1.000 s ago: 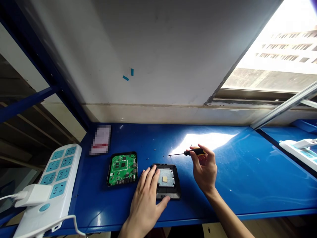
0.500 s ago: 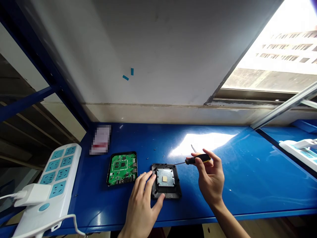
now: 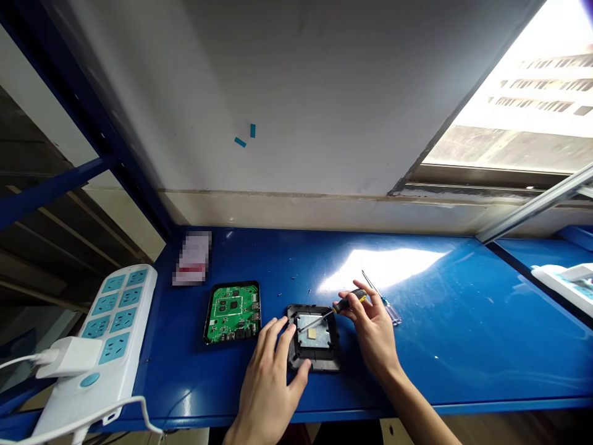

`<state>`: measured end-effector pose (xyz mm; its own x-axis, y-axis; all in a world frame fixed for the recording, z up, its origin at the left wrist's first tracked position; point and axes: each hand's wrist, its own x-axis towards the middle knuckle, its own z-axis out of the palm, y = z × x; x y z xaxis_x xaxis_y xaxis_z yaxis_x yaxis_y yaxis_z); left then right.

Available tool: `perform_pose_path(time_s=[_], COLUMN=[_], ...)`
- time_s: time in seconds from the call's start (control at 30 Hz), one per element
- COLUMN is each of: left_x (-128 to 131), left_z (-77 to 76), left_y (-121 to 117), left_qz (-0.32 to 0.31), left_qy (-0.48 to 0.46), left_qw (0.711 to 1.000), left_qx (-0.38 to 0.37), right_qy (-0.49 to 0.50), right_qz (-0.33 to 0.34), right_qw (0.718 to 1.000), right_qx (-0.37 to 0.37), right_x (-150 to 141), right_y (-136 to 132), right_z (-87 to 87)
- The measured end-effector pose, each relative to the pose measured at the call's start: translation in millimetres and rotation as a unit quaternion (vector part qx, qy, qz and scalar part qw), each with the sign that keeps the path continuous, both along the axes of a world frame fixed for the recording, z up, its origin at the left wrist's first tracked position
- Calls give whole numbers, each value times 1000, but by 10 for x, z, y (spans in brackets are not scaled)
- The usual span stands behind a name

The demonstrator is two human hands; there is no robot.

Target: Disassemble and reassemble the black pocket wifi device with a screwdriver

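Observation:
My right hand grips the black and yellow handle of a screwdriver. Its shaft slants down left across a metal plate, the tip near the plate's left edge; contact is unclear. The plate, with a small cream pad on it, sits inside a black plastic cover. Fingers and thumb of my left hand hold that cover at its left and lower edges. Left of it lies a green circuit board in a black case. A second screwdriver with a clear handle lies behind my right hand.
Small screws are scattered on the blue table behind the cover. A white power strip with a plugged-in adapter stands at left. A blurred, pale flat item lies at the back left.
My right hand has moved left with the screwdriver, whose tip went from the cover's upper rim to the plate's left side. The clear-handled screwdriver shows more. My left hand stays on the cover.

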<state>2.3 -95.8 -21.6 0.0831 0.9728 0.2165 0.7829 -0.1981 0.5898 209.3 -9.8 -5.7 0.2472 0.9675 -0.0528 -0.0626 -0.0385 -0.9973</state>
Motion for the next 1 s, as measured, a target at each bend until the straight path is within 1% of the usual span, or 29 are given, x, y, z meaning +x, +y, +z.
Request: perform_pose_path(time_s=[0.23, 0.47, 0.73, 1.0], left_x=[2, 2, 2, -4], left_z=[-10, 9, -11, -4], left_y=[-1, 4, 11, 5], left_qz=[-2, -7, -8, -7], left_qy=[8, 23, 22, 18], left_qw=[1000, 1000, 1000, 1000], left_qx=[-4, -11, -10, -11], right_qy=[-9, -3, -8, -16], right_qz=[-6, -6, -3, -4], right_qw=[1000, 1000, 1000, 1000], right_qx=[-3, -7, -10, -10], right_x=[-13, 11, 9, 24], right_y=[11, 14, 21, 29], right_z=[1, -42, -34, -63])
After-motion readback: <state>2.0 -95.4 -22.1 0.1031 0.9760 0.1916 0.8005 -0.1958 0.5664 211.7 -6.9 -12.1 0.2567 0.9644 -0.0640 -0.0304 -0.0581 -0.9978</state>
